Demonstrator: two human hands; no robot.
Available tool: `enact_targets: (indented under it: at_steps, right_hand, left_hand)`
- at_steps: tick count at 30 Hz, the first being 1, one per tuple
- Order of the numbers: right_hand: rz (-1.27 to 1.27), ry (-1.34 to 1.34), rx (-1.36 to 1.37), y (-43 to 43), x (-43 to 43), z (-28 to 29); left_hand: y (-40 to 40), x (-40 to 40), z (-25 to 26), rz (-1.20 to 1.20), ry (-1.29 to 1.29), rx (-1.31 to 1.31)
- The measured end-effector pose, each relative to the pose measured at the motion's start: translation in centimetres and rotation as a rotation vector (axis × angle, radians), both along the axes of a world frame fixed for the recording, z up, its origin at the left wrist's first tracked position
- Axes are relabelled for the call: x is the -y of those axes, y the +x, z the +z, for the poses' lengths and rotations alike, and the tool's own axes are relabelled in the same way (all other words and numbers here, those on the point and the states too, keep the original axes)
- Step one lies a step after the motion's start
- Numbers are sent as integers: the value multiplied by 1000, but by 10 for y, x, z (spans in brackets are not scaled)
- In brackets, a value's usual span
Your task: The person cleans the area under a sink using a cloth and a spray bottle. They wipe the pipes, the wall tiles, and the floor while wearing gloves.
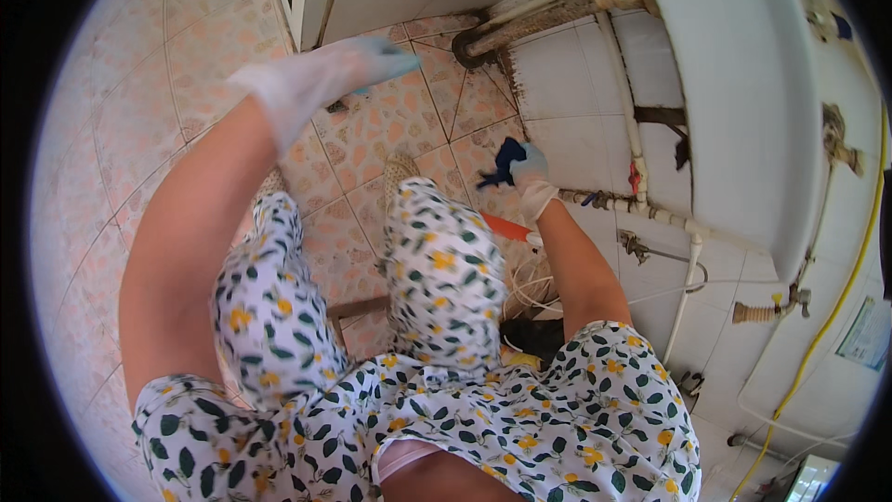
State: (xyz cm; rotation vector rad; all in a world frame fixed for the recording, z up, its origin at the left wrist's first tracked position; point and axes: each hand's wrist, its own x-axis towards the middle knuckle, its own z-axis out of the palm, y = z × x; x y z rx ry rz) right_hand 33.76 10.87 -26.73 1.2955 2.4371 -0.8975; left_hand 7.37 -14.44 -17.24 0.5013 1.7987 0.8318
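Note:
A pale translucent glove covers my left hand (341, 66), which is raised above the tiled floor (362, 125) near the foot of a white panel. Its fingers point right and look blurred; something light blue shows at the fingertips, and I cannot tell whether it is held or part of the glove. My right hand (531, 167), in a similar glove, grips a bunched dark blue cloth (507, 162) beside the white tiled wall. A small dark object (336, 107) lies on the floor below my left hand.
Brown-stained drain pipes (536, 21) run into the corner. A white basin (746, 97) juts out at the right above water pipes with a red-handled valve (634, 178). An orange-red object (505, 226) and loose white cable (523, 293) are beside my right forearm. A yellow hose (829, 314) hangs farther right.

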Motion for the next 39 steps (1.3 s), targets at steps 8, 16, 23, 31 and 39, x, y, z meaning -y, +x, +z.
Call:
enact_targets:
  at_steps: [8,16,23,31,39]
  right_hand:
    - [856,562,316,-49,-140,-24]
    - [1037,1348,415,-101,-242,1]
    - [1313,730,966,135,-209,-16]
    - [1121,654,806,117,-210,-16]
    - [850,1293,658,-113,-216,-18]
  left_hand:
    - [38,81,-124,440,17,398]
    - [58,92,-149,403,151,448]
    - [54,90,-154,399,98,347]
    - [55,94,-147,473,34,388]
    - [74,100,-167,398,69,509]
